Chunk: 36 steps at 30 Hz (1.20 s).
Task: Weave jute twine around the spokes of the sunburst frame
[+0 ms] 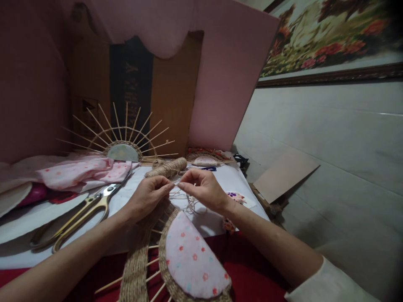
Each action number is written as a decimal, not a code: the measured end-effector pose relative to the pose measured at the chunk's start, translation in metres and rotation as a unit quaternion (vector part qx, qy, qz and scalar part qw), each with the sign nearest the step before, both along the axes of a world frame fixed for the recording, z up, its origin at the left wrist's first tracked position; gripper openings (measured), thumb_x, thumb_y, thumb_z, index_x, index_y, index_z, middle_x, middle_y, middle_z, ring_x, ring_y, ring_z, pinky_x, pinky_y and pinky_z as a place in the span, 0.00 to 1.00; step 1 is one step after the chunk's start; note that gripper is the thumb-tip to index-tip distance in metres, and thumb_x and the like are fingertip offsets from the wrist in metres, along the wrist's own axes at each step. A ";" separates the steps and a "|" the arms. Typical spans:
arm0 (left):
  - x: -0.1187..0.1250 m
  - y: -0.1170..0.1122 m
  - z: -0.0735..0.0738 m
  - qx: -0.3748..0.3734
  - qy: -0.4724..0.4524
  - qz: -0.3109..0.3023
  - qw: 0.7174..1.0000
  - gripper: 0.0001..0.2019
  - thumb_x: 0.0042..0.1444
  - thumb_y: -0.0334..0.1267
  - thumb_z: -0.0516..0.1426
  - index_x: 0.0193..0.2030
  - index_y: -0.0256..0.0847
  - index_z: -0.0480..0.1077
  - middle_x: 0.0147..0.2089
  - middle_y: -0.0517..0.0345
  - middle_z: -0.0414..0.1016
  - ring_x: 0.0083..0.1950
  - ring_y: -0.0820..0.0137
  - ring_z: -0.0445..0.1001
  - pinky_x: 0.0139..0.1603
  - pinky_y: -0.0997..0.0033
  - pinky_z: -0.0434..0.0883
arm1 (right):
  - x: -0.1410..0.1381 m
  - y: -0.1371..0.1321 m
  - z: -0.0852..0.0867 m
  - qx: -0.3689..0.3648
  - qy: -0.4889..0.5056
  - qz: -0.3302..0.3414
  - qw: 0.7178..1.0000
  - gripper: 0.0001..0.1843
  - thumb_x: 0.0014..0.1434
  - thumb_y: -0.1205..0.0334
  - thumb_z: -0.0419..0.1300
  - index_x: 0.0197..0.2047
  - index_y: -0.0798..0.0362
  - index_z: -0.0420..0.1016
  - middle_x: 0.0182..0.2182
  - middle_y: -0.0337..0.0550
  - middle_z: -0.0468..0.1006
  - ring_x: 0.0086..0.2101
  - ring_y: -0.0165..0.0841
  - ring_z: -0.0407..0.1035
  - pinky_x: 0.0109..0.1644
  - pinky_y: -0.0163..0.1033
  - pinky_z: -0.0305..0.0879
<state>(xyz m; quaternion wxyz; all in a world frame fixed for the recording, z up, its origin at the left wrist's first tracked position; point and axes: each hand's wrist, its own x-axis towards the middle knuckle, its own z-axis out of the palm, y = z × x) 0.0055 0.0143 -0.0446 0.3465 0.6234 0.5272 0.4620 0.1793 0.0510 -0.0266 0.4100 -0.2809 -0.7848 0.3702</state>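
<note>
My left hand (153, 193) and my right hand (203, 186) meet fingertip to fingertip above the table, both pinched closed on thin twine (191, 205). Loose loops of it hang below my right fingers; the bit between the fingertips is too small to make out. Below them, a half-round woven piece (135, 268) leans toward me, with stick spokes, a wide twine band and a twine-edged centre of pink flowered cloth (195, 256). Its upper end reaches up under my left hand. A roll of twine (166, 167) lies just behind my hands.
Large gold-handled scissors (83, 218) lie left, beside crumpled flowered cloth (85, 172). At the back stands a half-round spoked frame (122, 152) before a cardboard box (170, 92). Another woven half-round (204, 160) lies back right. A tiled wall (346, 147) bounds the right side.
</note>
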 end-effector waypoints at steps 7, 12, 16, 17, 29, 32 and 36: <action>-0.003 0.003 -0.007 0.005 -0.045 -0.053 0.998 0.13 0.53 0.46 0.56 0.27 0.37 0.68 0.22 0.62 0.66 0.22 0.76 0.60 0.22 0.77 0.57 | -0.011 0.001 -0.009 0.180 -0.125 -0.086 0.972 0.06 0.54 0.69 0.58 0.28 0.56 0.75 0.26 0.41 0.77 0.28 0.29 0.68 0.34 0.34 0.60; -0.003 0.004 -0.007 -0.005 -0.047 -0.046 0.998 0.14 0.53 0.46 0.57 0.27 0.36 0.68 0.22 0.62 0.67 0.21 0.77 0.61 0.20 0.78 0.57 | -0.008 0.002 -0.011 0.247 -0.129 -0.096 0.956 0.05 0.55 0.69 0.57 0.30 0.56 0.74 0.27 0.43 0.76 0.28 0.30 0.68 0.34 0.34 0.60; -0.003 0.003 -0.006 -0.016 -0.055 -0.046 0.997 0.14 0.52 0.46 0.57 0.25 0.36 0.68 0.20 0.62 0.67 0.20 0.77 0.61 0.20 0.78 0.57 | -0.008 0.001 -0.012 0.299 -0.123 -0.082 0.943 0.07 0.58 0.70 0.54 0.36 0.58 0.74 0.31 0.46 0.78 0.32 0.32 0.70 0.37 0.35 0.62; -0.003 0.003 -0.006 -0.018 -0.061 -0.049 0.997 0.14 0.52 0.46 0.57 0.25 0.36 0.68 0.20 0.62 0.67 0.20 0.77 0.62 0.21 0.79 0.58 | -0.008 0.002 -0.013 0.299 -0.124 -0.073 0.943 0.08 0.58 0.71 0.54 0.37 0.58 0.74 0.32 0.47 0.78 0.32 0.32 0.71 0.38 0.35 0.62; -0.003 0.003 -0.006 -0.046 -0.057 -0.033 0.997 0.14 0.53 0.46 0.57 0.26 0.36 0.68 0.17 0.64 0.66 0.18 0.80 0.59 0.17 0.81 0.53 | -0.009 0.005 -0.015 0.296 -0.096 -0.071 0.947 0.05 0.54 0.72 0.56 0.32 0.58 0.73 0.26 0.43 0.76 0.27 0.29 0.68 0.33 0.33 0.61; -0.003 0.002 -0.004 -0.054 -0.055 -0.033 0.996 0.15 0.53 0.46 0.56 0.26 0.36 0.68 0.17 0.64 0.66 0.17 0.80 0.58 0.17 0.81 0.52 | -0.009 0.006 -0.016 0.312 -0.103 -0.050 0.943 0.07 0.54 0.73 0.55 0.32 0.58 0.74 0.28 0.45 0.78 0.29 0.31 0.70 0.35 0.33 0.62; -0.004 0.001 -0.003 -0.055 -0.055 -0.052 0.996 0.13 0.52 0.46 0.57 0.32 0.35 0.70 0.20 0.63 0.68 0.18 0.80 0.59 0.17 0.80 0.54 | -0.009 0.011 -0.018 0.307 -0.111 -0.057 0.944 0.07 0.54 0.73 0.56 0.32 0.57 0.75 0.28 0.44 0.78 0.29 0.31 0.70 0.35 0.33 0.62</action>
